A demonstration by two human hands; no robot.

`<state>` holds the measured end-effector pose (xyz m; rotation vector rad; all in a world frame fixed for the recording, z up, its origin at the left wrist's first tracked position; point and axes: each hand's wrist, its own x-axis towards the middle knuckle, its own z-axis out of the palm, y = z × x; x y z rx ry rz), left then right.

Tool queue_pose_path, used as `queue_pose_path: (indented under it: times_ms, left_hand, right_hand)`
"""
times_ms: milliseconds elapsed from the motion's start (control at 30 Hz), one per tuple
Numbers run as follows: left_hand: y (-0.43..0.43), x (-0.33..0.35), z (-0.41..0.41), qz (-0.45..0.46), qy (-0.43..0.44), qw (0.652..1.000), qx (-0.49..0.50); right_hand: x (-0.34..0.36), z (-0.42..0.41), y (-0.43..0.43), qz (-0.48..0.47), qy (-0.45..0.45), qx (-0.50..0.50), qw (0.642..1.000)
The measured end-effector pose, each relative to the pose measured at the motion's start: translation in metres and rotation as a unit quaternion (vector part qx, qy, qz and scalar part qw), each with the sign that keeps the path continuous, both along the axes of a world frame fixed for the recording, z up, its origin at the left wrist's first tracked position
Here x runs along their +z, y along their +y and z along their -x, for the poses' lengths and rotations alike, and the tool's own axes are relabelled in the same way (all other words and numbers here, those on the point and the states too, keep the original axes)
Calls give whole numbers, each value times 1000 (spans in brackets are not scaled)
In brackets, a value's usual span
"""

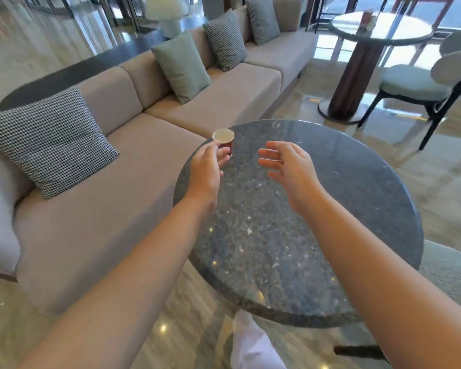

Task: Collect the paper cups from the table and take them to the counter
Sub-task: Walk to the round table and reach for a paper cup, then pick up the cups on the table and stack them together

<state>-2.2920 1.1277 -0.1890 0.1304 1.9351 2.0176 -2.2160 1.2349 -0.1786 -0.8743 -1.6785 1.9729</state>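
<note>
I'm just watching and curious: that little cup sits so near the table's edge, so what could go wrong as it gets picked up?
1. The red paper cup stands at the rim of the round stone table, beside the sofa; a nudge from the left hand might tip it off.
2. Only the fingers touch it, so a loose hold could slip.
3. Whether it is empty cannot be told; squeezing might spill something.

The scene is bright with daylight from the windows (423, 9) at the far end. Glare lies on the polished floor (338, 83) and small highlights on the dark stone surface (304, 209). Wide-angle distortion bends the edges, and the background looks slightly soft.
</note>
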Motion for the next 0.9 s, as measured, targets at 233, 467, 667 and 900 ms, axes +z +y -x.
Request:
queue_pose_path:
  times_ms: [233, 467, 667, 900]
  left_hand:
    - [42, -7, 105, 7, 0, 999, 37]
    - [75, -32, 168, 48, -12, 998, 43]
    - [94, -61, 203, 77, -16, 997, 21]
    - [101, -97, 241, 105, -22, 994, 2]
  right_hand:
    - [-9, 98, 41, 23, 4, 16, 1000]
    - [-29, 163, 67, 27, -28, 2, 999]
    - [-57, 204, 81, 32, -52, -21, 998]
    - [-93, 242, 83, 30, -107, -28, 993]
